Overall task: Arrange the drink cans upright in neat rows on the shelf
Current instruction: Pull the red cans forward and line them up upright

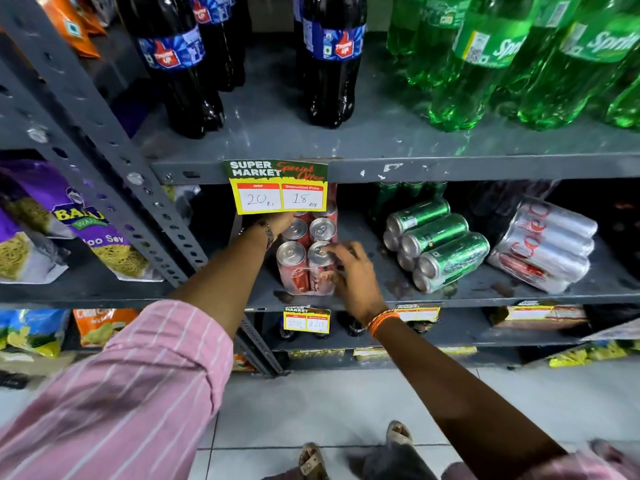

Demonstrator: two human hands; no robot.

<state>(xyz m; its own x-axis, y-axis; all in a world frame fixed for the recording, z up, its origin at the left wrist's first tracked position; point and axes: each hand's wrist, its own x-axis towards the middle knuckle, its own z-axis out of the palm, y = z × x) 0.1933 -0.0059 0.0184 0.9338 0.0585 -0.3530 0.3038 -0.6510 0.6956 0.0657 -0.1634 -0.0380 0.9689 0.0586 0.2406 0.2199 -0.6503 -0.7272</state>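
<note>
A shrink-wrapped pack of red cans (pixel 294 265) stands upright on the grey middle shelf (pixel 381 292), silver tops facing me. My right hand (pixel 349 271) grips the pack's front right can, fingers over its top and side. My left hand (pixel 280 221) reaches in at the pack's back left, partly hidden behind a price tag; its grip is unclear. To the right, a wrapped pack of green cans (pixel 440 244) lies on its side, and further right a pack of silver cans (pixel 547 244) lies tilted.
A yellow and green price tag (pixel 277 188) hangs from the upper shelf edge. Dark cola bottles (pixel 187 64) and green bottles (pixel 485 64) stand above. A slotted steel upright (pixel 114 161) runs at the left, snack bags (pixel 52 223) beyond it. White tile floor lies below.
</note>
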